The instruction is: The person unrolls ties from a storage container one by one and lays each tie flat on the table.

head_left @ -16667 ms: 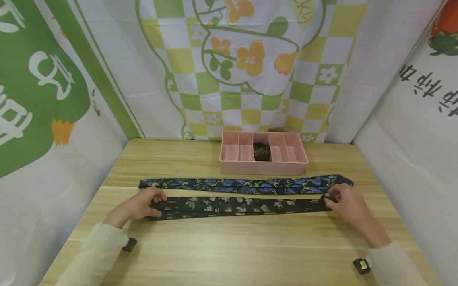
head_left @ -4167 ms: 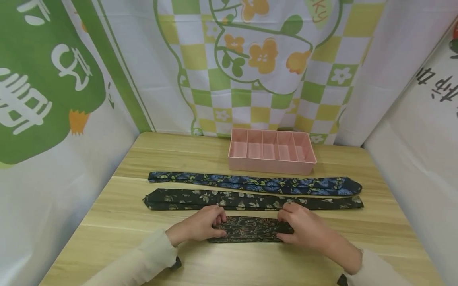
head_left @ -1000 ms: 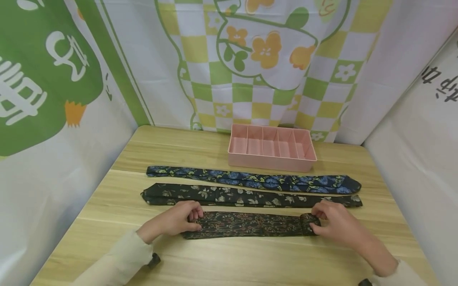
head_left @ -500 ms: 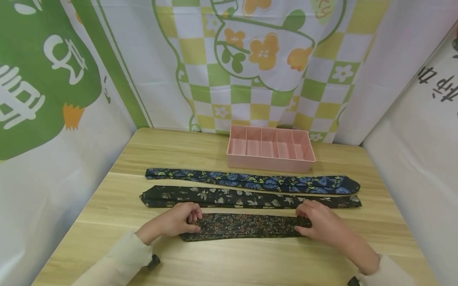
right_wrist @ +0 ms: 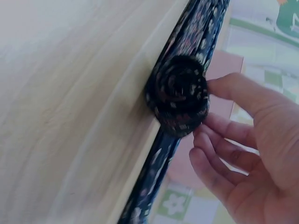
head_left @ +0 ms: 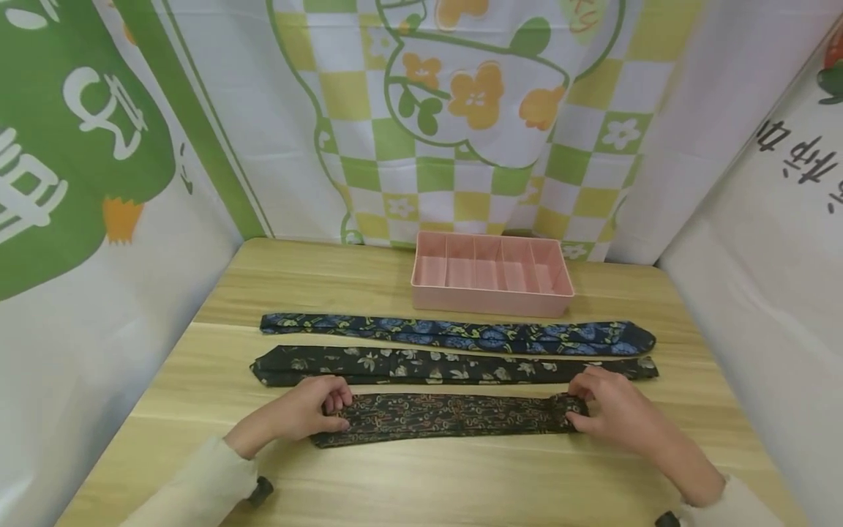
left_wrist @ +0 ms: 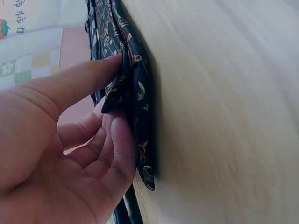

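A dark necktie (head_left: 448, 415) with a small orange and beige pattern lies across the table nearest to me. Its right end is wound into a roll (right_wrist: 180, 93), which my right hand (head_left: 615, 410) holds between thumb and fingers; the spiral shows in the right wrist view. At the left end my left hand (head_left: 303, 410) pinches the tie's edge, thumb on one side and fingers tucked on the other, as the left wrist view shows. Just behind it lies a black tie with pale flowers (head_left: 428, 366), flat and lengthwise. Farther back is a navy tie with blue and yellow figures (head_left: 461, 334).
A pink box (head_left: 494, 300) with several narrow compartments, all bare, stands at the back of the wooden table (head_left: 421, 483). Behind it hangs a patterned cloth (head_left: 448, 176). Printed cloth walls close in the left and right sides.
In the last half second my right hand shifts right with the roll. Since the earliest frame, a dark roll has left the box, and the patterned tie now lies stretched out in front.
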A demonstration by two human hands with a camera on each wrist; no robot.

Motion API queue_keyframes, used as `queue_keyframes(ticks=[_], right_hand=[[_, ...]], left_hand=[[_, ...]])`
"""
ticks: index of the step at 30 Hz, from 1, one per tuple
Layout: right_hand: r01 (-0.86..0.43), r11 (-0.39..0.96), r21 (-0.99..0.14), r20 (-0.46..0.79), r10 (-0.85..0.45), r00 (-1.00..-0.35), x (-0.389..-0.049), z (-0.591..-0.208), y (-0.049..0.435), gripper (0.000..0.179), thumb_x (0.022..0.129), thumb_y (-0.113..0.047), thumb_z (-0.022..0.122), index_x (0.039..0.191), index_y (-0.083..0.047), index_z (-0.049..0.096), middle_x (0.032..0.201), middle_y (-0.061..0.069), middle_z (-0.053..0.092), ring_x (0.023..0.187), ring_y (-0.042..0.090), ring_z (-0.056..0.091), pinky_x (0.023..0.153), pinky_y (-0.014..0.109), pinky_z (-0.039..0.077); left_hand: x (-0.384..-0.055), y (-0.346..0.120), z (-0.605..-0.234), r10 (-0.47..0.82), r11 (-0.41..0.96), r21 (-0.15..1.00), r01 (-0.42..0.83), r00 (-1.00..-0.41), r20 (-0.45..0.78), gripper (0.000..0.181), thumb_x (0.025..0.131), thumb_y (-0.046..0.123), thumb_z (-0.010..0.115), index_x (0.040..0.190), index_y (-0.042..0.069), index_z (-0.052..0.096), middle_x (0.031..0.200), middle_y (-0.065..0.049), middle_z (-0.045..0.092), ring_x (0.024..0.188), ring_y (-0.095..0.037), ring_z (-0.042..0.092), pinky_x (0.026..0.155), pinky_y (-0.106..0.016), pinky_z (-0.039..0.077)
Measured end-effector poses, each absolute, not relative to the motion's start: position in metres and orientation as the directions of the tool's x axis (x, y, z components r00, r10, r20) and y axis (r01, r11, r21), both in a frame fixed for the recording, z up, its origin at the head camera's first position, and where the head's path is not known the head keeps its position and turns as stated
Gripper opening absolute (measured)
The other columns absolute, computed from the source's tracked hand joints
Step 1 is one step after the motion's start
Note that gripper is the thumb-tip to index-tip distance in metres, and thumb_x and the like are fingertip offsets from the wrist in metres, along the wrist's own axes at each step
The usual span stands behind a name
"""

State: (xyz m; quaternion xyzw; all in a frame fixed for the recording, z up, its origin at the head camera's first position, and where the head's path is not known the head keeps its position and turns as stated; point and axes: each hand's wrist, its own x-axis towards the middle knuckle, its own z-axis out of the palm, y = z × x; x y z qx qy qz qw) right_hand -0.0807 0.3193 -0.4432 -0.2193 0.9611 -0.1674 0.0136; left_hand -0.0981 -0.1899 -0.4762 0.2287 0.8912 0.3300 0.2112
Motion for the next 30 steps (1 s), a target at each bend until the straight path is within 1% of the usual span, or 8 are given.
queue_keyframes(ticks=[3, 6, 12, 18, 21, 25, 30], right_hand=[[-0.395, 0.829, -0.396, 0.026, -0.42, -0.907, -0.083, -0.446, 0.324, 0.025, 0.081, -0.018, 0.09, 0.1, -0.012, 0.074, 0.092, -0.007, 0.066, 0.082, 0.005, 0.062, 0.071, 0.025, 0.059], [-0.416, 0.812, -0.411, 0.045, -0.437, -0.898, -0.085, -0.448, 0.326, 0.024, 0.082, -0.017, 0.09, 0.099, -0.012, 0.074, 0.091, -0.007, 0.066, 0.081, 0.005, 0.063, 0.07, 0.025, 0.059], [-0.505, 0.806, -0.308, 0.096, -0.502, -0.859, -0.087, -0.439, 0.308, 0.022, 0.083, -0.022, 0.09, 0.097, -0.013, 0.075, 0.087, -0.008, 0.065, 0.076, 0.005, 0.059, 0.066, 0.025, 0.054], [-0.556, 0.795, -0.242, 0.082, -0.555, -0.828, -0.084, -0.447, 0.291, 0.026, 0.083, -0.027, 0.091, 0.097, -0.016, 0.073, 0.093, -0.005, 0.067, 0.082, 0.008, 0.062, 0.068, 0.027, 0.056], [-0.548, 0.807, -0.218, 0.095, -0.542, -0.835, -0.083, -0.453, 0.291, 0.028, 0.081, -0.027, 0.093, 0.097, -0.017, 0.073, 0.094, -0.006, 0.066, 0.084, 0.009, 0.061, 0.069, 0.029, 0.055], [-0.508, 0.834, -0.216, 0.108, -0.496, -0.861, -0.082, -0.454, 0.296, 0.029, 0.079, -0.026, 0.094, 0.098, -0.017, 0.074, 0.092, -0.008, 0.063, 0.083, 0.007, 0.06, 0.07, 0.029, 0.056], [-0.455, 0.86, -0.231, 0.126, -0.438, -0.89, -0.079, -0.451, 0.312, 0.028, 0.076, -0.02, 0.094, 0.096, -0.014, 0.075, 0.089, -0.008, 0.064, 0.08, 0.007, 0.061, 0.07, 0.028, 0.058]], left_hand=[[-0.095, -0.2, -0.476, 0.545, 0.673, 0.689, 0.269, -0.81, -0.216, 0.027, 0.09, 0.019, 0.085, 0.107, 0.009, 0.066, 0.093, 0.002, 0.061, 0.081, -0.007, 0.052, 0.07, -0.023, 0.049], [-0.095, -0.203, -0.476, 0.552, 0.661, 0.702, 0.267, -0.806, -0.213, 0.028, 0.09, 0.019, 0.085, 0.107, 0.008, 0.066, 0.094, 0.001, 0.062, 0.082, -0.007, 0.052, 0.071, -0.024, 0.049], [-0.097, -0.203, -0.474, 0.554, 0.663, 0.701, 0.262, -0.802, -0.225, 0.029, 0.089, 0.018, 0.085, 0.107, 0.007, 0.066, 0.093, 0.0, 0.061, 0.081, -0.009, 0.053, 0.07, -0.024, 0.049], [-0.098, -0.203, -0.474, 0.555, 0.665, 0.698, 0.266, -0.801, -0.224, 0.029, 0.089, 0.019, 0.086, 0.108, 0.007, 0.066, 0.095, 0.0, 0.062, 0.082, -0.009, 0.053, 0.071, -0.024, 0.05], [-0.097, -0.205, -0.473, 0.543, 0.671, 0.696, 0.254, -0.808, -0.228, 0.029, 0.089, 0.018, 0.086, 0.108, 0.007, 0.066, 0.095, 0.001, 0.062, 0.081, -0.008, 0.053, 0.071, -0.024, 0.049], [-0.095, -0.211, -0.473, 0.53, 0.673, 0.701, 0.236, -0.815, -0.234, 0.029, 0.089, 0.018, 0.086, 0.108, 0.007, 0.066, 0.095, 0.001, 0.062, 0.081, -0.008, 0.053, 0.071, -0.024, 0.049], [-0.093, -0.221, -0.473, 0.522, 0.673, 0.702, 0.232, -0.821, -0.229, 0.031, 0.089, 0.018, 0.085, 0.109, 0.006, 0.065, 0.096, 0.0, 0.062, 0.082, -0.008, 0.053, 0.071, -0.024, 0.05]])
